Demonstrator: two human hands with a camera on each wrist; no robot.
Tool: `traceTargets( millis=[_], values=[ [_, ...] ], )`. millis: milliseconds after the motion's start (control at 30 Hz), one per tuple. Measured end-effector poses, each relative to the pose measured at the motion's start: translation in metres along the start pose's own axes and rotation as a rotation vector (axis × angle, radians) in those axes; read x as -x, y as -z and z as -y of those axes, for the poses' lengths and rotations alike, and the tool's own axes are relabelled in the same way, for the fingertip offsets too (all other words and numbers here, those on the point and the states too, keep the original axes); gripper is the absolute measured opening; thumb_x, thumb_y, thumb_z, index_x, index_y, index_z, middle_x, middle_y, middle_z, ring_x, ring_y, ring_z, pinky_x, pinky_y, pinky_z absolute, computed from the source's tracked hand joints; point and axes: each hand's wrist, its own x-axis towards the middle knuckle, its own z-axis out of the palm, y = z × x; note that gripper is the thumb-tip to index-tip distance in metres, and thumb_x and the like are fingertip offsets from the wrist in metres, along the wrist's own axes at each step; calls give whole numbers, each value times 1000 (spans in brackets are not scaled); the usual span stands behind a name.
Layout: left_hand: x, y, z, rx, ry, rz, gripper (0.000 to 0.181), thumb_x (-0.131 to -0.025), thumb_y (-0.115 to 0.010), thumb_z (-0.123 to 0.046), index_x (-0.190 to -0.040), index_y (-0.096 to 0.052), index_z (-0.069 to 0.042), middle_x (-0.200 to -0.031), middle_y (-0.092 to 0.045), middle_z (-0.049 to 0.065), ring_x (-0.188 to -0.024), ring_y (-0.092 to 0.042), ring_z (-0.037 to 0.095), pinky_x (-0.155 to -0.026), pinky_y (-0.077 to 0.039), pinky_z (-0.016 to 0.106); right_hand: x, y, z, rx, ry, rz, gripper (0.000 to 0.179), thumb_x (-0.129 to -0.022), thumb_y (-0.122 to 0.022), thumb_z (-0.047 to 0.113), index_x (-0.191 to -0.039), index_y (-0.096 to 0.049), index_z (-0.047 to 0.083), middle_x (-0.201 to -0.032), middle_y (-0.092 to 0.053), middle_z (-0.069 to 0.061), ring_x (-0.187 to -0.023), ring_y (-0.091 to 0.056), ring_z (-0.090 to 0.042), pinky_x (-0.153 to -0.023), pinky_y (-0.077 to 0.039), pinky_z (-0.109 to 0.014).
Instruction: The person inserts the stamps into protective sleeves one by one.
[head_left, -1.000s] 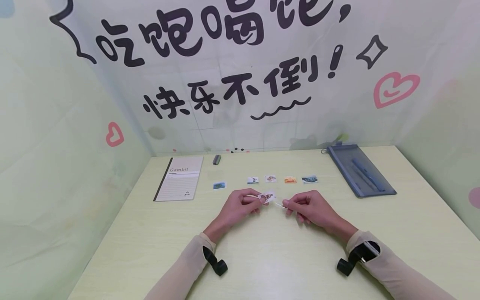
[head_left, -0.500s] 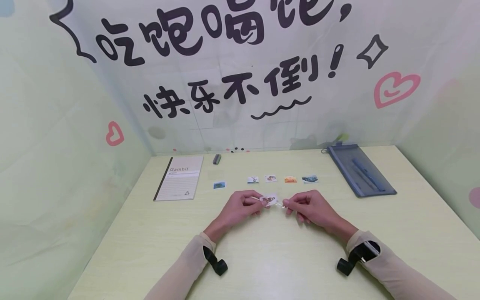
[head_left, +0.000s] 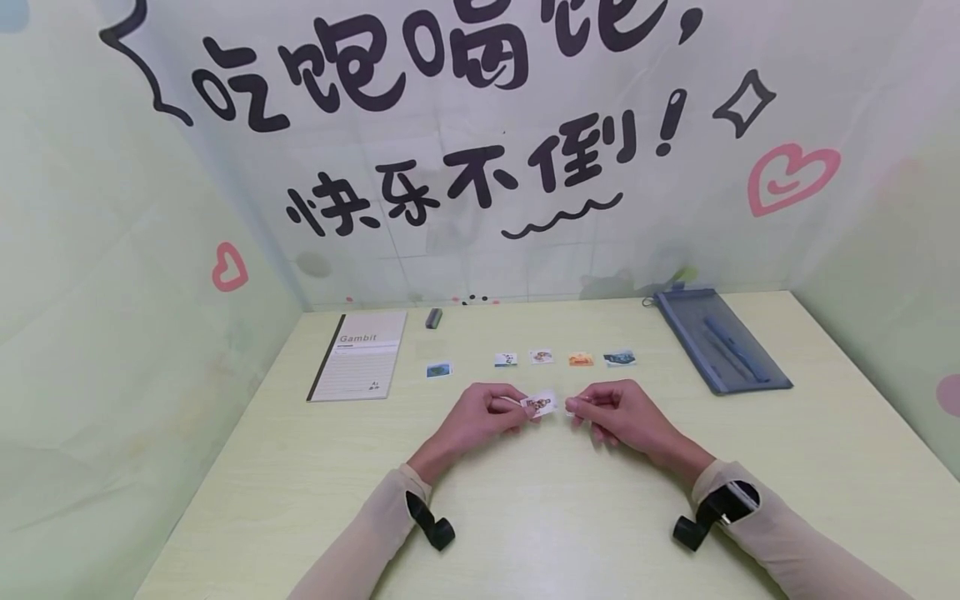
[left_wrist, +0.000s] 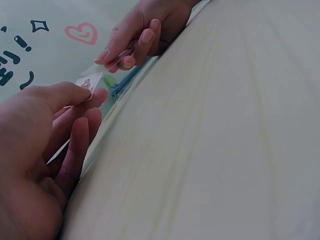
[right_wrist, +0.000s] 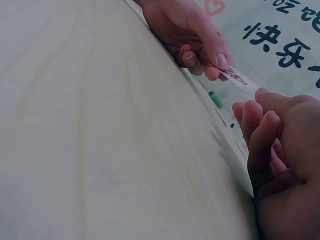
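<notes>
Head view: card [head_left: 545,403] lengthwise toward right hand [head_left: 621,414]

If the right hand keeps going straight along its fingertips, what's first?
Most likely the small picture card pinched in the left hand; how near it is to the right hand is hard to judge.

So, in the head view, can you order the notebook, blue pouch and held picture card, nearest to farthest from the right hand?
From the right hand:
1. Picture card, close on its left, in the left hand
2. Blue pouch, beyond and to the right
3. Notebook, far left
</notes>
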Motion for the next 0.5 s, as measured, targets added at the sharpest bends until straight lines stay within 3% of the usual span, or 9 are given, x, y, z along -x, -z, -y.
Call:
traceTargets(
  millis=[500],
  values=[
    [0, -1, 2, 3, -9, 4, 16, -99, -82, -35, -111, -81, -24, -91, -85, -4, -76, -70, 9, -71, -50, 21, -1, 0, -3, 13, 1, 25, 29, -100, -80, 41, -103, -82, 12, -79, -77, -10, -52, -54, -11, -48, -44, -24]
  ],
)
